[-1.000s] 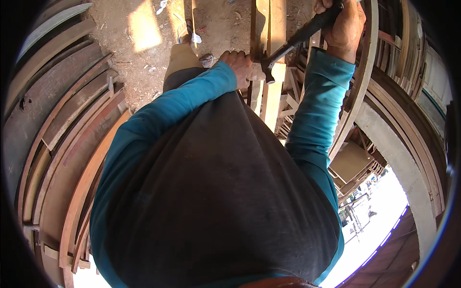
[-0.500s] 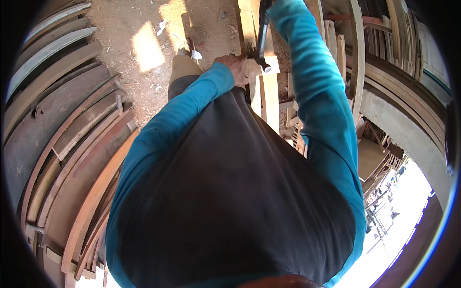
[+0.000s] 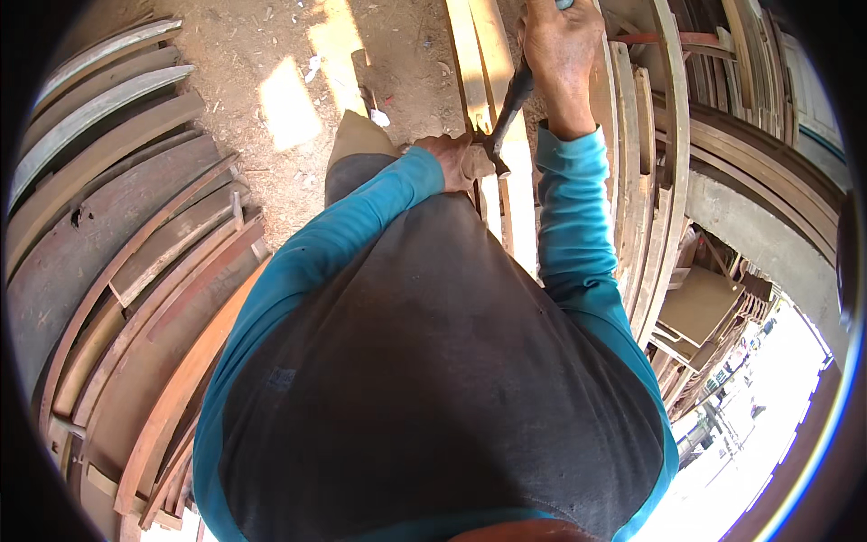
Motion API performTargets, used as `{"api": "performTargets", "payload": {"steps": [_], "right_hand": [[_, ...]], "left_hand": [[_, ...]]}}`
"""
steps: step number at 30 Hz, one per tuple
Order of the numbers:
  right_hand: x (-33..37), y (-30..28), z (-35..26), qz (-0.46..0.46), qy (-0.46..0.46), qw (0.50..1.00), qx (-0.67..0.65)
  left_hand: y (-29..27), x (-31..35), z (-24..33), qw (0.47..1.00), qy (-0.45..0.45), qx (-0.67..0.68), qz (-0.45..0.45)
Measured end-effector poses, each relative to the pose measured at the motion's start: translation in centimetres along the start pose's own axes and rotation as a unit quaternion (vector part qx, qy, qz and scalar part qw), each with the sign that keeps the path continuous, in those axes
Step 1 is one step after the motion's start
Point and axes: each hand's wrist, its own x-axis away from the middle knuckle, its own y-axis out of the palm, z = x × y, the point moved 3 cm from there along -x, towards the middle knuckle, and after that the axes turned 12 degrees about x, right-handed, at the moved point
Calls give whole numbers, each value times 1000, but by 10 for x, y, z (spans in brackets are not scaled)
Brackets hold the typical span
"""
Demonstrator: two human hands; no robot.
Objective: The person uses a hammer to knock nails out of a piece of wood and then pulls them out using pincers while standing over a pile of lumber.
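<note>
My right hand (image 3: 564, 61) is closed round the dark handle of a hammer (image 3: 515, 98). The hammer's head hangs low at the handle's near end, close to the fingers of my left hand (image 3: 446, 161). That left hand is closed on a small pale piece of wood (image 3: 475, 163), which the hammer head and fingers partly hide. Beneath both hands run long light timber beams (image 3: 517, 194), pointing away from me. Whether the hammer touches the wood at this instant I cannot tell.
Curved-looking stacks of boards (image 3: 117, 212) line the left side. On the right stand more upright planks (image 3: 623, 135) and a grey concrete ledge (image 3: 750, 217). The dirt floor (image 3: 235, 99) carries wood chips and sunlit patches.
My right hand has come lower and nearer into view, and the hammer has tilted, its head shifting slightly down. My left hand stays at the wood as the whole view shifts a little.
</note>
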Motion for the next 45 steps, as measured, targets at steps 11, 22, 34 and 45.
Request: {"api": "performTargets", "payload": {"steps": [11, 22, 34, 45], "right_hand": [[21, -38, -14, 70, 15, 997, -35], [160, -103, -25, 105, -132, 975, -144], [291, -132, -39, 287, -146, 929, -183], [404, -29, -56, 160, 58, 973, 159]], "left_hand": [[13, -11, 19, 997, 33, -48, -46], [0, 0, 13, 994, 32, -99, 31], [17, 34, 35, 956, 163, -244, -2], [25, 135, -22, 927, 271, -237, -109]]}}
